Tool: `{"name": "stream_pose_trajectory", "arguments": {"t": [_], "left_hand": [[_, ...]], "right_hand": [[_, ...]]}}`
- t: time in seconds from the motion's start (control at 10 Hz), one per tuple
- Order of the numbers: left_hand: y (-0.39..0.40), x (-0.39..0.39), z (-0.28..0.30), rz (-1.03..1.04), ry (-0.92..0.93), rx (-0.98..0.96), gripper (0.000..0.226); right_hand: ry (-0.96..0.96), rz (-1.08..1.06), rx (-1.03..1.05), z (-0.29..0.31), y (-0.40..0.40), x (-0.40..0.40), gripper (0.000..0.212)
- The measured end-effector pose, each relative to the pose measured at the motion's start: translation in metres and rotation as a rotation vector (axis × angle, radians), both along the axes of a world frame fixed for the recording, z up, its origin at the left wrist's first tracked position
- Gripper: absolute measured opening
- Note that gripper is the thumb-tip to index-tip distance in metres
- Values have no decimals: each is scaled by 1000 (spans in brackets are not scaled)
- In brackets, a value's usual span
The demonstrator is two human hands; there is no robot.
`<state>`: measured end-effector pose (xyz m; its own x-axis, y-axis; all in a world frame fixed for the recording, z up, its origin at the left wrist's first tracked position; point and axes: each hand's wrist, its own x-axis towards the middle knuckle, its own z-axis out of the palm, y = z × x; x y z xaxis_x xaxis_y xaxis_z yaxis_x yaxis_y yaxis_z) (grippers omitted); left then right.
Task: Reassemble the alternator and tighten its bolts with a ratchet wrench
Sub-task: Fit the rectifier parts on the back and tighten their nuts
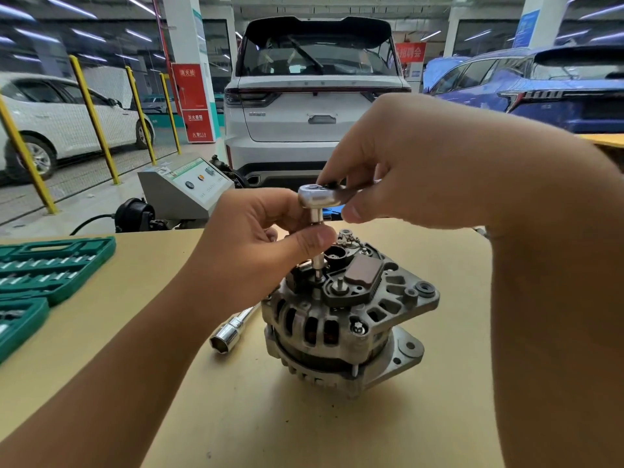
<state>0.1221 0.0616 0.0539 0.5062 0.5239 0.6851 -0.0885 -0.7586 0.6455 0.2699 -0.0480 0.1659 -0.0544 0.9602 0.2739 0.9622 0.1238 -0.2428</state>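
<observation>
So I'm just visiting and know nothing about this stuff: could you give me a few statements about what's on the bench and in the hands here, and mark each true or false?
1. The alternator stands on the tan tabletop. True.
2. The right hand holds the ratchet wrench at its head, above the alternator. True.
3. The left hand rests flat on the table. False: its fingers pinch the extension bar running down from the wrench.
4. A loose silver socket lies left of the alternator. True.
5. The green socket tray sits to the right of the alternator. False: it is at the table's left edge.
</observation>
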Motion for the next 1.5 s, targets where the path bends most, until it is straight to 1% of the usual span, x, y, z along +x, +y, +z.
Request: {"name": "stream_pose_trajectory", "arguments": {"t": [0.1,0.2,0.3,0.4,0.5,0.6,0.7,0.8,0.9,1.0,1.1,1.2,1.3,1.4,1.5], "left_hand": [[4,-2,-2,-76,-24,-49,30],[3,0,-7,-117,-87,-121,21],[0,7,-14,-155,-178,-195,14],[0,8,-15,-202,-139,-164,11],[0,6,-16,-197,-142,-180,10],[-4,11,-20,-147,-193,-174,15],[-4,12,-19,-171,-184,-149,19],[-5,9,-18,-169,-197,-192,25],[-7,12,-19,-134,-218,-172,20],[-6,10,-19,-134,-201,-157,23],[-5,6,-16,-157,-173,-199,27],[-9,11,-17,-128,-209,-193,21],[-10,15,-18,-86,-224,-153,23],[-8,13,-17,-80,-188,-171,19],[-8,12,-18,-80,-202,-171,16]], "right_hand": [[-51,-22,79,-5,6,5,28],[-135,-49,123,-6,7,4,14],[-180,-37,115,-2,0,5,8],[-89,-21,42,2,-5,9,21],[-71,-50,77,0,0,12,26],[-98,-58,100,-2,5,8,25],[-103,-49,93,1,5,8,23],[-107,-56,84,0,6,9,32],[-167,-98,85,0,9,7,45],[-145,-93,88,2,6,6,36],[-116,-80,116,-1,0,6,25],[-178,-60,82,-1,-2,2,6],[-206,-52,34,3,-8,1,12],[-122,-91,39,2,-5,3,18],[-173,-96,59,1,-3,2,10]]}}
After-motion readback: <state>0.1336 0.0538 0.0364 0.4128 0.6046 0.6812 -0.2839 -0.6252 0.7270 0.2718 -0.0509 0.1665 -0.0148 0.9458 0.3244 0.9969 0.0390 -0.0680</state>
